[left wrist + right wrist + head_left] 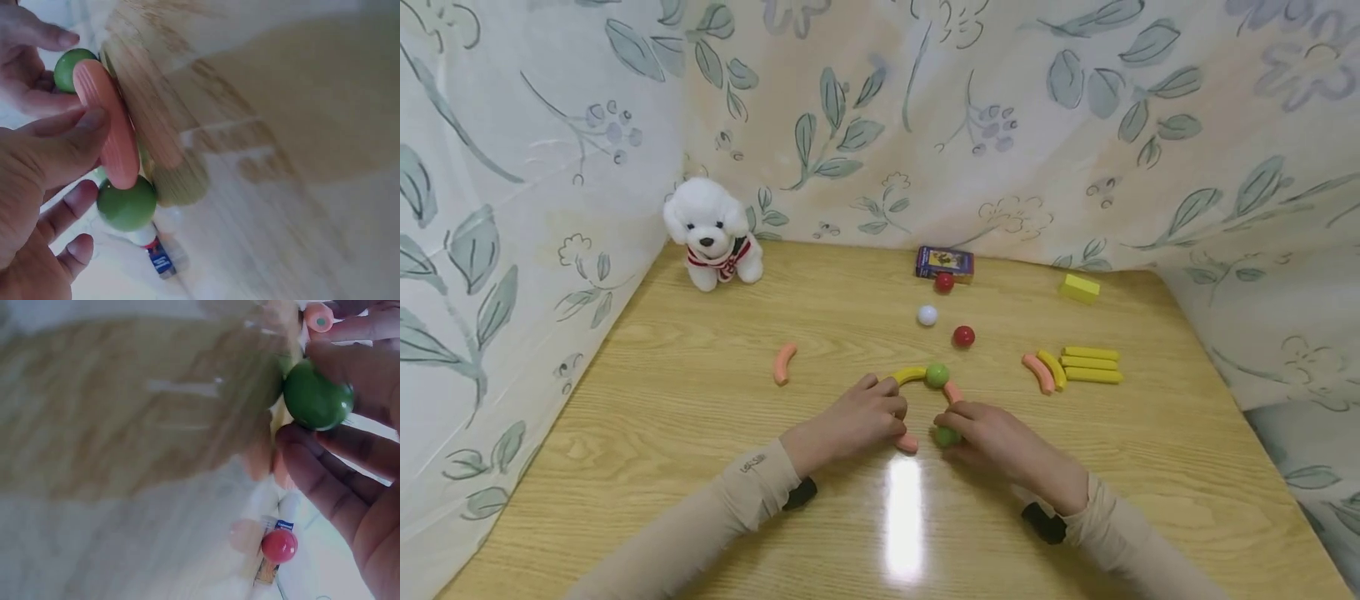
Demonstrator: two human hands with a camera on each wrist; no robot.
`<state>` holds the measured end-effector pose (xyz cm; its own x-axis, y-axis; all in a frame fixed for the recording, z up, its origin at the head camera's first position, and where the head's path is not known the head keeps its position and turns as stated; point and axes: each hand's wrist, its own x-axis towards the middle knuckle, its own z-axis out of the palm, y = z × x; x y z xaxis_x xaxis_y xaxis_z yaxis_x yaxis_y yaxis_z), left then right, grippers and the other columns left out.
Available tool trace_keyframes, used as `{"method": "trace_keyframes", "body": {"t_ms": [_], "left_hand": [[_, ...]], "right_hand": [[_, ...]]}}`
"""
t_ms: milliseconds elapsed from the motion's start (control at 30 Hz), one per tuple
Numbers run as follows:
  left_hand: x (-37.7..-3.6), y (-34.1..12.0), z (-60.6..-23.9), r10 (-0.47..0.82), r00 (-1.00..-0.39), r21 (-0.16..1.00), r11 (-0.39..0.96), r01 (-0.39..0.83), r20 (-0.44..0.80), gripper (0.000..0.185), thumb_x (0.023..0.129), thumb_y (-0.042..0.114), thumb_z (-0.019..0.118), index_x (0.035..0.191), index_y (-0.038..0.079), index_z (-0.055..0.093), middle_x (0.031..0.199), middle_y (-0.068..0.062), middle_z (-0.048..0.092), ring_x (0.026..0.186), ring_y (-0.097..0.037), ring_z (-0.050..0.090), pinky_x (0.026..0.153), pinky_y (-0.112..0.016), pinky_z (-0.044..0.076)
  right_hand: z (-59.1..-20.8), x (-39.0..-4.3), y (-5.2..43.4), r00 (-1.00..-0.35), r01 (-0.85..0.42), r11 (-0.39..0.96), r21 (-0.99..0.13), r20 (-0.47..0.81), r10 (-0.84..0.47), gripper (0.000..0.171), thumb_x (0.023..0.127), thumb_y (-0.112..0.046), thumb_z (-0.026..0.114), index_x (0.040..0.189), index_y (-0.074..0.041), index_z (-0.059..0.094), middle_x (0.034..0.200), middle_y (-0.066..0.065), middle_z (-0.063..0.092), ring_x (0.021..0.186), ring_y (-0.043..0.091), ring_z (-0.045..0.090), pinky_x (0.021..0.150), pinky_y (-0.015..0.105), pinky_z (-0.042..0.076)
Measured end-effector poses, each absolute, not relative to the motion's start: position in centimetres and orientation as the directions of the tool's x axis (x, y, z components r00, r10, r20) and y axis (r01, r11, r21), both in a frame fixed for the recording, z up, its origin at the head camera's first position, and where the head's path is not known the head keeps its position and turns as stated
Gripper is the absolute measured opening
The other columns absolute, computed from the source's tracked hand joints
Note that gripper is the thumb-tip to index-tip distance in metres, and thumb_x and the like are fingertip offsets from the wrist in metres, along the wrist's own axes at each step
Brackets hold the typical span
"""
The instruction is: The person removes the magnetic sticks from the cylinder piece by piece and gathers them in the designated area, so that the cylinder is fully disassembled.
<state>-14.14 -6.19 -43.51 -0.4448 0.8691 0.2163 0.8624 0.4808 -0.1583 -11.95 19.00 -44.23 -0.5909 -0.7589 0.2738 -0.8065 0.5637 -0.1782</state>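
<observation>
Near the table's middle lies a partial ring of toy pieces: a yellow curved piece (910,374), a green ball (937,375) and a pink curved piece (953,391). My left hand (891,408) pinches another pink curved piece (907,442), with the thumb pressed on it (109,125) in the left wrist view. Beyond that thumb sits the far green ball (127,203). My right hand (958,421) pinches a second green ball (946,436), gripped between thumb and fingers (317,403) in the right wrist view. That ball touches the end of the held pink piece.
A white plush dog (715,233) sits at the back left. A small box (944,262), two red balls (963,337), a white ball (927,315), a loose pink curved piece (784,363), yellow sticks (1090,364) and a yellow block (1079,288) lie about. Curtains surround the table.
</observation>
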Motion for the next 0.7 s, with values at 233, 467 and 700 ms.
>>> {"method": "trace_keyframes", "body": {"t_ms": [233, 467, 700], "left_hand": [[-13.4, -7.0, -43.2, 0.873, -0.426, -0.112, 0.460, 0.881, 0.237, 0.014, 0.090, 0.031, 0.062, 0.093, 0.026, 0.075, 0.096, 0.010, 0.064, 0.087, -0.011, 0.053, 0.073, -0.023, 0.043], [-13.1, -7.6, -43.4, 0.869, -0.456, -0.039, 0.471, 0.881, 0.192, 0.010, 0.093, 0.023, 0.065, 0.091, 0.020, 0.074, 0.094, 0.006, 0.061, 0.083, -0.011, 0.056, 0.072, -0.024, 0.047], [-14.3, -8.3, -43.5, 0.741, -0.637, 0.124, 0.626, 0.770, 0.213, 0.019, 0.096, 0.018, 0.060, 0.084, 0.010, 0.072, 0.097, -0.002, 0.061, 0.078, -0.015, 0.056, 0.068, -0.028, 0.051]], "right_hand": [[-43.5, -13.0, 20.4, -0.605, -0.790, 0.592, -0.162, 0.366, -0.707, 0.028, 0.083, -0.001, 0.071, 0.111, -0.005, 0.070, 0.116, 0.008, 0.069, 0.099, 0.019, 0.068, 0.081, 0.035, 0.056], [-43.6, -13.0, 21.3, -0.625, -0.780, 0.588, -0.214, 0.239, -0.743, 0.025, 0.086, 0.003, 0.066, 0.109, -0.007, 0.072, 0.113, 0.005, 0.071, 0.105, 0.022, 0.067, 0.088, 0.039, 0.055], [-43.1, -11.0, 20.4, -0.606, -0.776, 0.518, -0.360, 0.195, -0.771, 0.017, 0.089, -0.002, 0.067, 0.102, -0.013, 0.070, 0.099, -0.007, 0.070, 0.093, 0.008, 0.067, 0.082, 0.030, 0.056]]}}
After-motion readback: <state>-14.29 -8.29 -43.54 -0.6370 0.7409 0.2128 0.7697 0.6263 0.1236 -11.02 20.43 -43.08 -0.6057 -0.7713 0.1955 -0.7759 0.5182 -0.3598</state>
